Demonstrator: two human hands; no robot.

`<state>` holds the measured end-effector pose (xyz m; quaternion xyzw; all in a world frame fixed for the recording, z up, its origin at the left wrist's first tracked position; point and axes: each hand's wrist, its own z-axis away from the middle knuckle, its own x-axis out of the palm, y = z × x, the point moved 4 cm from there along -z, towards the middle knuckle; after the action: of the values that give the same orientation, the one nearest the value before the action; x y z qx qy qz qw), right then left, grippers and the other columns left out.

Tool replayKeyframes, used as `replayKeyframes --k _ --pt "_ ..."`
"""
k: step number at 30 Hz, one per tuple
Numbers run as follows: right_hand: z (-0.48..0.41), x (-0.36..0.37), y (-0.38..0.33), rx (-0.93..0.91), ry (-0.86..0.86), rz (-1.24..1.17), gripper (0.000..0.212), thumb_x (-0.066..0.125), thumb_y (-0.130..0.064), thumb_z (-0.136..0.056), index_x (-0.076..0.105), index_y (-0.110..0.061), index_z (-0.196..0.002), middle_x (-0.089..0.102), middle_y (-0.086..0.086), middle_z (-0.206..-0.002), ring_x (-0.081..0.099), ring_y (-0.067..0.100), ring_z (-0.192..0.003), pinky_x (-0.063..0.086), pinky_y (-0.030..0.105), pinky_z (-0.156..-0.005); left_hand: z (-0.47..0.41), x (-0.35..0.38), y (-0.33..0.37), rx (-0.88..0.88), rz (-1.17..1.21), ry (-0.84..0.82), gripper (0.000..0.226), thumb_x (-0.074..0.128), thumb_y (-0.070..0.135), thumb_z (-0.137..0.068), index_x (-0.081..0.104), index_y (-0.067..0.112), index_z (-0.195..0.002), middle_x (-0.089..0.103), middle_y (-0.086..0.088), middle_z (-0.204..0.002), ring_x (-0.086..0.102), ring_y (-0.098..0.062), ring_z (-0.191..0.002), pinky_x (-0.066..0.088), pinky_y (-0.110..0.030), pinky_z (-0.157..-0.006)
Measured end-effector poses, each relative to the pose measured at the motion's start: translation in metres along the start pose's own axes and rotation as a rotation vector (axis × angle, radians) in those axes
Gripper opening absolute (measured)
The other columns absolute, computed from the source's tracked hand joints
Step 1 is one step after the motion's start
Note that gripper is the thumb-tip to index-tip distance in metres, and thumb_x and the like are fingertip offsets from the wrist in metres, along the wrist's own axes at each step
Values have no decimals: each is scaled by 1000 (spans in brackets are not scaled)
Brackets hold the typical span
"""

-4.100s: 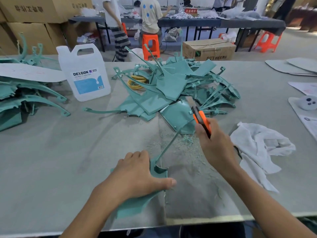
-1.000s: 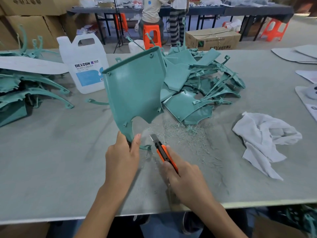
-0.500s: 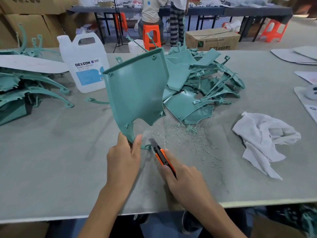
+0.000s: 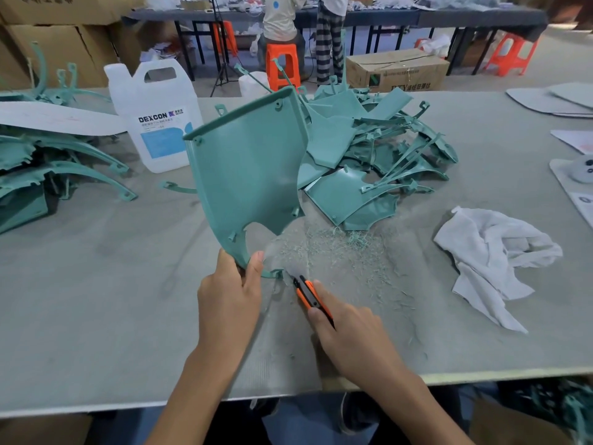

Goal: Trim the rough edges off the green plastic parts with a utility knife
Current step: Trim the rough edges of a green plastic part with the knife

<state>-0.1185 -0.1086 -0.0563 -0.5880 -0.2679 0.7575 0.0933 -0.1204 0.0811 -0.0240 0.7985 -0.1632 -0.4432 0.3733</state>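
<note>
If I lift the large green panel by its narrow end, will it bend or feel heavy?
Probably stiff: the green panel stands upright with no visible sag, though the left hand grips only its narrow lower end. Likely light for its size, since that one grip seems enough. Its smooth-looking surface may slip a little.

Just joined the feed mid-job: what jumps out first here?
A big green panel stands upright at centre, gripped at its narrow lower end by the left hand, while the right hand holds an orange utility knife at its bottom edge. Behind it lies a heap of green parts; to the left stands a white DEXCON jug.
</note>
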Motion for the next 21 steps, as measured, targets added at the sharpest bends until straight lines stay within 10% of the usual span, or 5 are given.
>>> replayKeyframes --k 21 --pt "10 8 -22 17 0 -238 37 38 -33 -106 45 -36 -142 72 8 -103 67 38 -89 54 44 -79 21 1 -6 -72 72 46 34 56 45 -97 55 12 -89 70 -3 -72 66 -38 -76 50 -46 -67"
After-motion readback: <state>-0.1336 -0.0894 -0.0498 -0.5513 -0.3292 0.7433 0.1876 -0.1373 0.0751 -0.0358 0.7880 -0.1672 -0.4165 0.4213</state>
